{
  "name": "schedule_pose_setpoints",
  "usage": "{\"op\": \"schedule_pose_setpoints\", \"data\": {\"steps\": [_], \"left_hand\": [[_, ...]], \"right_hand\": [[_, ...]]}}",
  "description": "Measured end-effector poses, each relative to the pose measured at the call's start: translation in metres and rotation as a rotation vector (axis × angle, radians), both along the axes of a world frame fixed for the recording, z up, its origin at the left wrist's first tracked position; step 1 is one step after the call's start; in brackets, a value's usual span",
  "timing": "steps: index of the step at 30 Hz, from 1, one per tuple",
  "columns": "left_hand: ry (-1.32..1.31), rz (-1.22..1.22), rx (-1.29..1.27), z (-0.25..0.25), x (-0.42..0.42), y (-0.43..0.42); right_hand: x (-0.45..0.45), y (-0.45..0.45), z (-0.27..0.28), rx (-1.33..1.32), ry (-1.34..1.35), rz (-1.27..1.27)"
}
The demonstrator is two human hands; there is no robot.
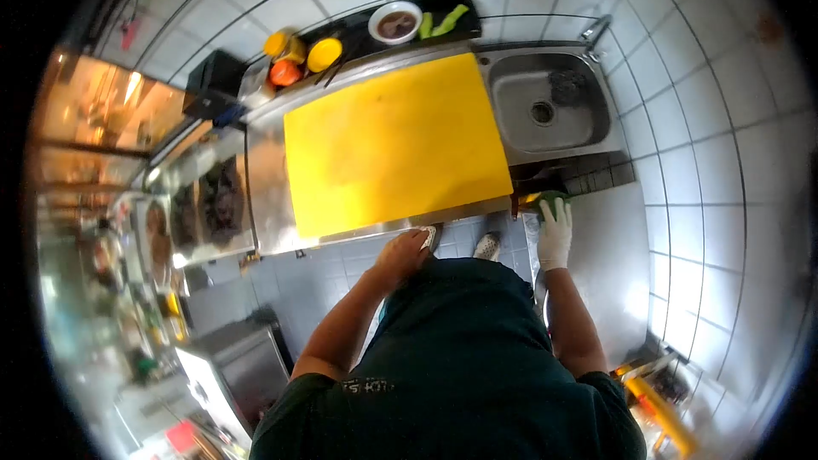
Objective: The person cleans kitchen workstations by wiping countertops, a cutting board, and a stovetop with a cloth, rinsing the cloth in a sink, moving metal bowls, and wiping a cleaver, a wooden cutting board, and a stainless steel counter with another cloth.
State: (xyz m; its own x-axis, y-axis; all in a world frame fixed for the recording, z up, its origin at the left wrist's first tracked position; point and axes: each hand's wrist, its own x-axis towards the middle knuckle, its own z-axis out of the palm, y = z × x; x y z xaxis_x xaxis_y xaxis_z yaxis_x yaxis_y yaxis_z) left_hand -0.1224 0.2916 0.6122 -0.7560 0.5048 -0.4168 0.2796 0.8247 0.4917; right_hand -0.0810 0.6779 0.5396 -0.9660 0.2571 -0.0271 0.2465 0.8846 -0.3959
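Observation:
My left hand [400, 256] is bare and hangs beside the front edge of the counter, near a large yellow cutting board [396, 145]. Its fingers are partly hidden, and I see nothing held in it. My right hand [555, 234] wears a white glove. Its fingers lie over a dark green rounded thing [551, 198], below the sink's front edge. A bit of yellow shows to the left of that thing; its exact kind is too small to tell. The cutting board lies flat on the steel counter [269, 179].
A steel sink [509, 138] with a tap [596, 31] is right of the board. A black shelf [464, 24] behind holds a white bowl [396, 23], green vegetable pieces [443, 22] and yellow containers [325, 55]. A steel surface [605, 264] stands beside my right hand.

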Motion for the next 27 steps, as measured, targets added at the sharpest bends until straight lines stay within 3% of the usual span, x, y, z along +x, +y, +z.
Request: {"op": "schedule_pose_setpoints", "data": {"steps": [2, 4, 7, 9, 10, 13, 14, 15, 18, 19, 21, 22, 25, 26, 27], "left_hand": [[-0.060, 0.126, 0.045, 0.011, 0.009, -0.004], [-0.095, 0.265, 0.080, 0.024, 0.016, -0.005], [-0.215, 0.617, 0.488, 0.024, 0.025, -0.013], [-0.384, 0.988, 0.993, 0.037, 0.022, -0.004], [-0.462, 1.165, 1.252, 0.046, 0.018, -0.001], [-0.573, 1.336, 1.720, 0.062, 0.006, -0.005], [-0.579, 1.404, 1.696, 0.059, 0.002, -0.014], [-0.595, 1.473, 1.668, 0.054, -0.001, -0.022], [-0.545, 1.654, 1.531, 0.043, -0.008, -0.053], [-0.499, 1.646, 1.445, 0.026, -0.012, -0.073], [-0.388, 1.587, 1.333, 0.009, -0.025, -0.117], [-0.319, 1.536, 1.309, 0.004, -0.036, -0.141], [0.041, 1.341, 0.831, -0.027, -0.084, -0.214], [0.098, 1.256, 0.669, -0.031, -0.103, -0.233], [0.307, 1.095, 0.352, -0.042, -0.124, -0.250]], "right_hand": [[-0.024, -0.024, 0.009, -0.422, 0.126, -0.016], [-0.047, -0.059, 0.037, -0.481, 0.308, 0.047], [-0.069, -0.121, 0.101, -0.710, 0.345, 0.295], [-0.079, -0.162, 0.116, -0.992, 0.289, 0.472], [-0.083, -0.180, 0.115, -0.953, 0.281, 0.562], [-0.087, -0.231, 0.118, -0.950, 0.140, 0.872], [-0.085, -0.246, 0.115, -0.895, 0.115, 0.994], [-0.080, -0.259, 0.111, -0.666, 0.121, 1.030], [-0.094, -0.268, 0.120, -0.680, 0.178, 1.118], [-0.100, -0.265, 0.118, -0.730, 0.226, 1.034], [-0.102, -0.233, 0.086, -0.422, 0.361, 0.742], [-0.100, -0.210, 0.061, -0.301, 0.272, 0.547], [-0.104, -0.136, 0.033, -0.042, 0.091, 0.134], [-0.104, -0.119, 0.029, -0.077, -0.055, 0.080], [-0.107, -0.102, 0.025, -0.111, -0.198, 0.016]]}}
